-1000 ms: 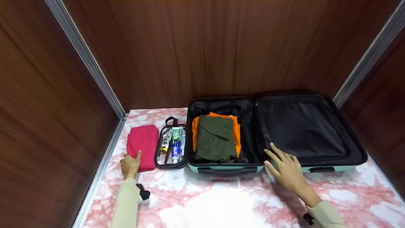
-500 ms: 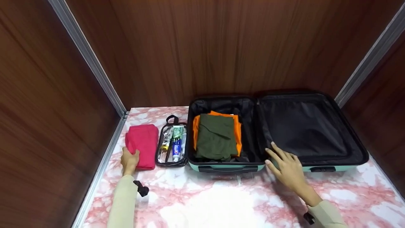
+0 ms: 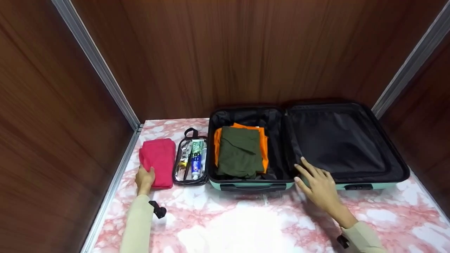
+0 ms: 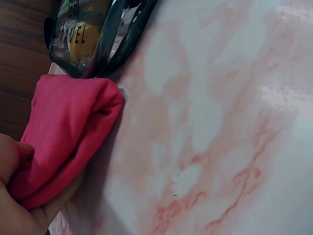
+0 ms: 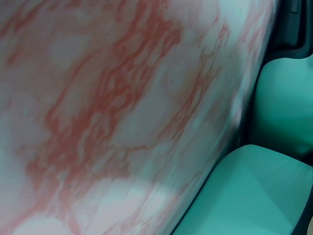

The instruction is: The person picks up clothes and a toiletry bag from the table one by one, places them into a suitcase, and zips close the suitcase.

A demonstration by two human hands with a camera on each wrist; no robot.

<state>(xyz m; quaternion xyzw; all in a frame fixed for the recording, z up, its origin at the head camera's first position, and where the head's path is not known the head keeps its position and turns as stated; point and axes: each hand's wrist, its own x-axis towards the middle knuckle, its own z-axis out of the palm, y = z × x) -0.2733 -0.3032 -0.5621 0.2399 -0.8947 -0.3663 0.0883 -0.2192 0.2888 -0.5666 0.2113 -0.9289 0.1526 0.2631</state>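
Observation:
A folded pink cloth (image 3: 159,162) lies at the left of the table. My left hand (image 3: 144,180) grips its near left edge; in the left wrist view the thumb is on top of the cloth (image 4: 68,122) and a finger shows beneath. My right hand (image 3: 318,188) rests with spread fingers on the near rim of the open suitcase (image 3: 255,182), by the hinge between its halves. Inside the left half, a folded dark green garment (image 3: 240,151) lies on an orange one (image 3: 265,161). The right wrist view shows mostly table and the mint-green shell (image 5: 244,196).
Between the pink cloth and the suitcase lies a clear toiletry pouch (image 3: 179,179) with a toothpaste tube (image 3: 196,165) and other items inside. Brown wood-grain panels (image 3: 246,52) stand behind and at both sides. The table (image 3: 225,225) has a pink marbled top.
My left hand has shifted its hold, with the thumb now nearer the cloth's left edge. That edge of the cloth has moved slightly left. The right hand stays in place.

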